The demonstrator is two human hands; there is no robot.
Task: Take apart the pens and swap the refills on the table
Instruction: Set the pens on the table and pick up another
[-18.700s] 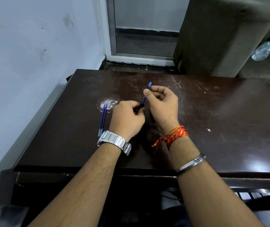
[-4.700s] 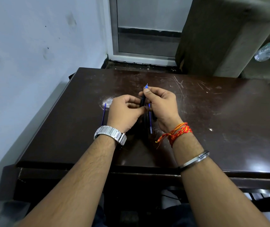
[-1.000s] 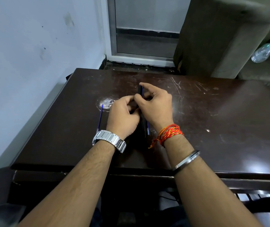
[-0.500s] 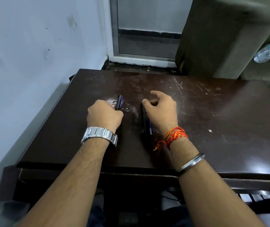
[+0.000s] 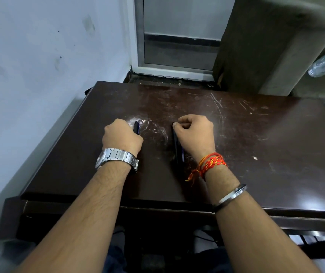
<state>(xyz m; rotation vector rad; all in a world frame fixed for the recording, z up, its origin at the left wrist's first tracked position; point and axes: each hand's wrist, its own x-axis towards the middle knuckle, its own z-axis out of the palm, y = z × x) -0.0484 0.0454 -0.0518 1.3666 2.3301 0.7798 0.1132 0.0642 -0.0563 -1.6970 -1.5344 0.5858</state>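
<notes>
Two bare forearms reach from the near edge onto the dark tabletop [image 5: 256, 134], one from each side. The left wrist carries one metal watch [image 5: 116, 157]; the right carries one red-and-orange thread band [image 5: 211, 164] and, nearer the elbow, one metal bangle [image 5: 229, 197].

Two dark pens show on the tabletop, well apart. The left hand [image 5: 121, 137] is curled into a fist, its grip pressed together around one pen [image 5: 136, 127], whose far end sticks out beyond the knuckles over a pale scuffed patch. To the right of that pen, the right hand [image 5: 196, 134] is also curled, thumb and forefinger pinched at the far end of the second pen [image 5: 175, 146], which lies flat along the hand's inner edge with a thin blue piece [image 5: 182, 154] just beside it; whether the fingers truly clamp it I cannot tell.

Beyond the tabletop stands a doorway, with one plastic bottle [image 5: 322, 65] at far right.
</notes>
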